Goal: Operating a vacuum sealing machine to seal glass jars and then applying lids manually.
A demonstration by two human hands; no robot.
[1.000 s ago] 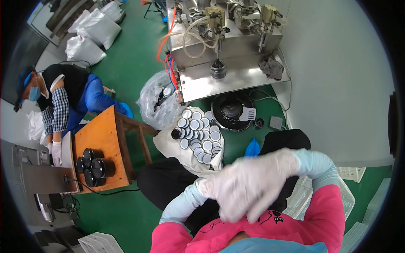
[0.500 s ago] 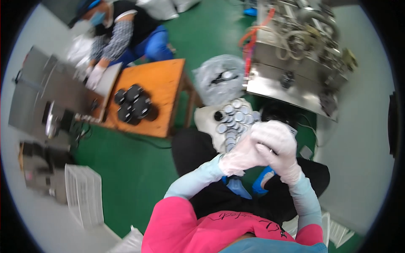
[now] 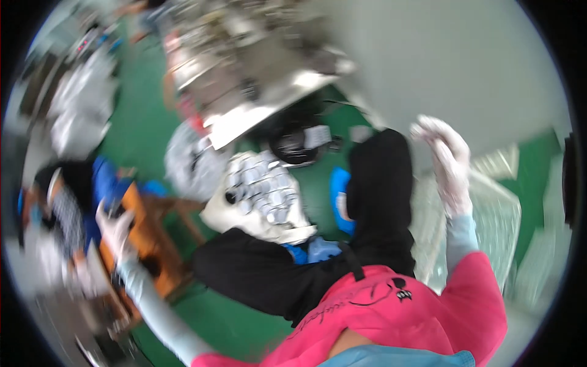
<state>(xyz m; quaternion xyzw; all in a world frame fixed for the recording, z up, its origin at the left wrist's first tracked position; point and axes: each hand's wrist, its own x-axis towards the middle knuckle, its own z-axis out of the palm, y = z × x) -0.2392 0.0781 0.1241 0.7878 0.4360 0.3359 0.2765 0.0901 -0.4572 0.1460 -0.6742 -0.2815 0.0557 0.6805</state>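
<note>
My left hand [image 3: 117,235], in a white glove, reaches far out to the left over the orange wooden table [image 3: 136,202]. Between its thumb and fingers is a small black jar [image 3: 116,210], smeared by motion. To the right, my gloved right hand [image 3: 449,162] is raised beside my knee, its fingers stretched out with nothing in them. Below that hand stands a crate with a clear plastic lining [image 3: 489,211]. On the floor in front of me, many silvery round lids [image 3: 269,186] lie on a white cloth sack [image 3: 223,211], with a small black piece [image 3: 230,197] among them.
Metal machinery on a steel table [image 3: 244,116] stands ahead. A clear plastic bag [image 3: 194,162] sits by the sack, and a round black object [image 3: 296,144] lies under the steel table. A co-worker's checkered sleeve [image 3: 67,211] shows beyond the orange table. White sacks [image 3: 82,107] are piled at far left.
My hands, clasped together before, have parted: the left swung out to the orange table, the right moved right and opened. The whole view has turned to the right.
</note>
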